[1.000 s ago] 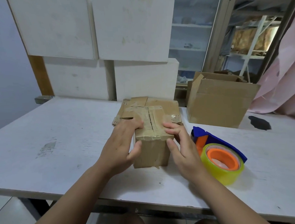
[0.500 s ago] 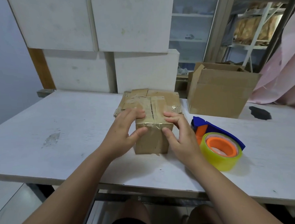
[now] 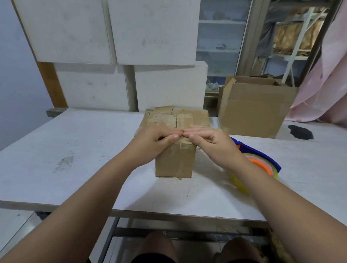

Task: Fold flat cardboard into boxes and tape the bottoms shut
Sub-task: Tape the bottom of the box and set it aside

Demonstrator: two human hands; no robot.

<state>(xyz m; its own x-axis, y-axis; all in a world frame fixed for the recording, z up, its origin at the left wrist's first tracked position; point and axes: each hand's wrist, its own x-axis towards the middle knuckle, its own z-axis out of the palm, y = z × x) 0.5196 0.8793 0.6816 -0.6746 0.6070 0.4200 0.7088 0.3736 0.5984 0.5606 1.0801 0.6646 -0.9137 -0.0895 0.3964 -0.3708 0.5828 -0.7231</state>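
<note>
The small cardboard box (image 3: 176,163) is found midway along the table (image 3: 70,145), set back a little from its near edge, with the taped bottom turned upward. Its place has not been altered over the last second; it is the hands that have been moved. A second ago the box was flanked, with thumbs laid on the near face and fingers spread on either side of the top. Now both thumbs have been lifted from that face and the hands have been drawn together on top. The left hand (image 3: 151,140) and the right hand (image 3: 211,141) are met fingertip to fingertip over the seam, just behind the box's near top edge. The fingers of both are bent with their tips set down on the tape. The box itself is not clasped by either hand. Whether a loose tape end is pinched between the tips cannot be told.

From this it is judged that the strip has been laid and is being pressed down along the seam, so that the sealing of this bottom is nearly done. The tape roll (image 3: 257,165) is left just to the right of the box, toward the near right of the table, partly hidden by the right forearm. A larger open box (image 3: 255,112) is stood at the far edge
</note>
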